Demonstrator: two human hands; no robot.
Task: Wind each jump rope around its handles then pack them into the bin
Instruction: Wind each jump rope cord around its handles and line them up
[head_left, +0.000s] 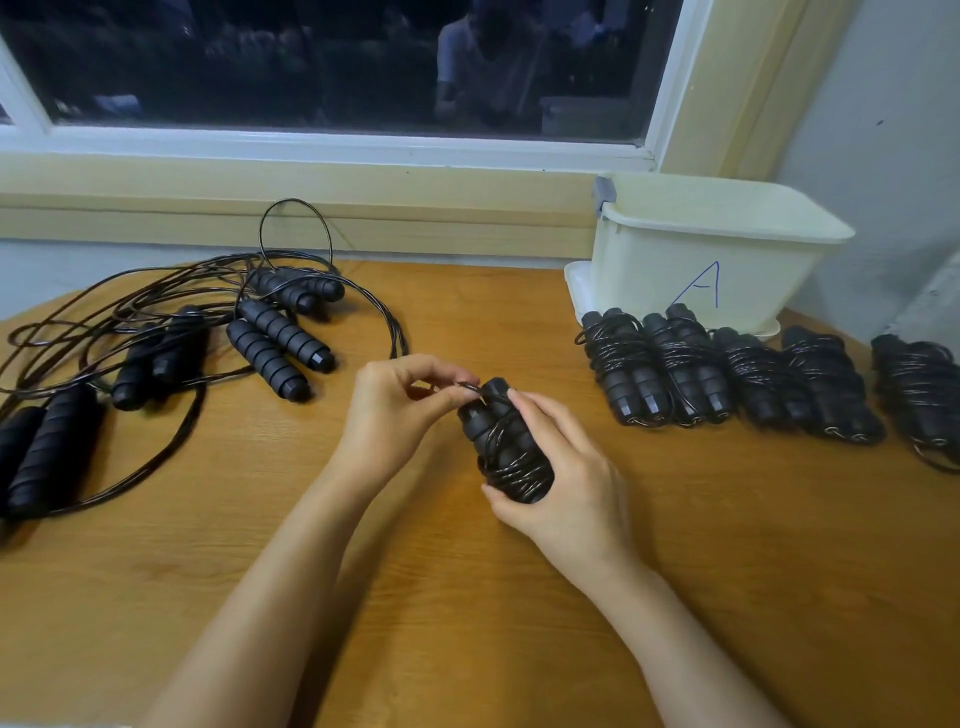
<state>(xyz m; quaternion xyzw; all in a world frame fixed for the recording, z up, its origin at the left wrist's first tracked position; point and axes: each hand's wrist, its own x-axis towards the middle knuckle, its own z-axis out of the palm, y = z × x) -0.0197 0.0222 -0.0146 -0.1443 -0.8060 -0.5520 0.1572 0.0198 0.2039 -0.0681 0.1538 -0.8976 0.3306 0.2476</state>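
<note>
Jump rope, where was it? (Obs. 1)

Over the desk, mid-frame; right hand curled round the paired handles and coils; left hand pinched the loose loop at the handle tops. (Obs. 2)

Advice for the tuck? (Obs. 1)

Judged: tension had to be kept; coils needed pinning by the right hand; the end wanted tucking snugly under a wrap; bin stood well right, behind the wound bundles. (Obs. 2)

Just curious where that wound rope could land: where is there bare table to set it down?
Bare table lies between the loose ropes and the bin, and in the near right corner, below the row of wound bundles. The left side is crowded with tangled cord, and the strip in front of the bin is full.
</note>
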